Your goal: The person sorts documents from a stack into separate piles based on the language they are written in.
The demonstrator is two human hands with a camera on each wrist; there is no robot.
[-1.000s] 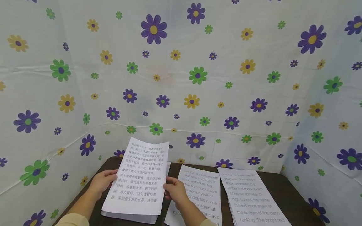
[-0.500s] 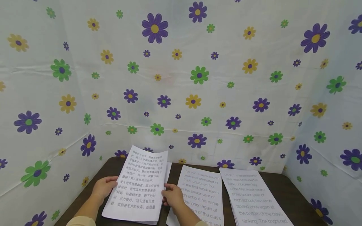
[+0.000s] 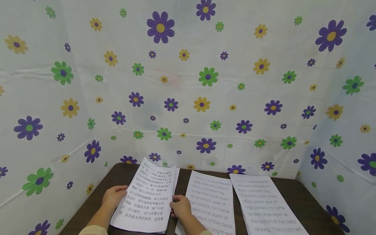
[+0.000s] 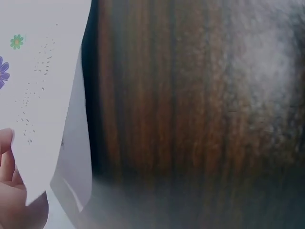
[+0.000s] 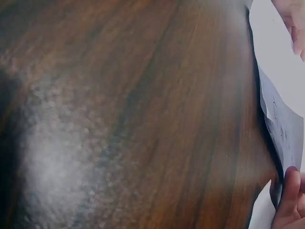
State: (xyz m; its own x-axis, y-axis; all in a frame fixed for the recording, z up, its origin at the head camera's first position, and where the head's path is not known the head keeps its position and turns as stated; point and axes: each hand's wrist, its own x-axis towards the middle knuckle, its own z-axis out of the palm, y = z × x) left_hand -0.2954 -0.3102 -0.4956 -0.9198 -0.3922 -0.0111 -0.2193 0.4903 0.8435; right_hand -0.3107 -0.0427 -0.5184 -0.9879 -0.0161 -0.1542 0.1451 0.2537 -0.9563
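Note:
In the head view, printed sheets of paper [image 3: 147,199] with Chinese text are tilted up at the left of the table, their far end slightly curved. My left hand [image 3: 113,197] pinches their left edge; my right hand [image 3: 182,208] pinches the right edge. More white paper [image 3: 177,178] shows beneath them along the right side. In the left wrist view, the sheets [image 4: 43,95] hang at the left with a gap between layers, fingers at their lower edge. The right wrist view has the curled paper edges [image 5: 281,114] at far right, with a thumb [image 5: 290,191] on them.
To the right lie two stacks with English text: a middle stack [image 3: 210,195], partly covered by my right forearm, and a right stack [image 3: 264,202]. All rest on a dark wood-grain table [image 3: 305,192]. A flowered white cloth [image 3: 188,81] surrounds the table's back and sides.
Both hands have lowered the Chinese-text sheets towards the table, and their far end has dropped. The hands keep their grip on both edges. The head view has shifted slightly.

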